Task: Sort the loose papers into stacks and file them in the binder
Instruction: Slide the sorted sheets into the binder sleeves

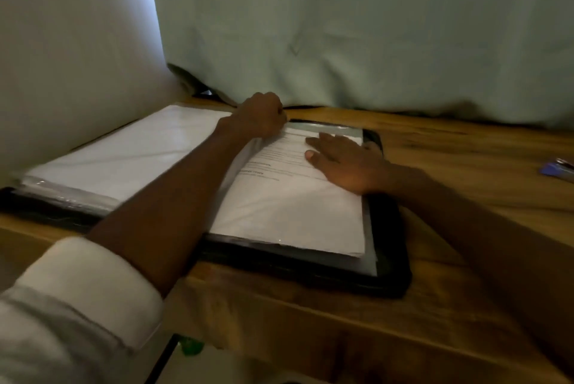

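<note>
Black binder lies open on the wooden desk, left side stacked with sleeved pages, right side topped by a printed sheet. Left hand sits curled at the top of the spine, fingers bunched near the sheet's upper corner; likely pinching the paper or sleeve edge, but cannot tell what exactly it grips. Right hand lies flat, fingers spread, pressing the sheet down. Step looks like seating this sheet in its pocket. To do it well: keep the flat hand as an anchor, guide the top corner in square, avoid creasing the lower edge, which sits close to the binder's near border. Room: curtain hangs right behind the binder, so little space beyond; desk edge close in front; free wood to the right, up to a blue pen well apart.
</note>
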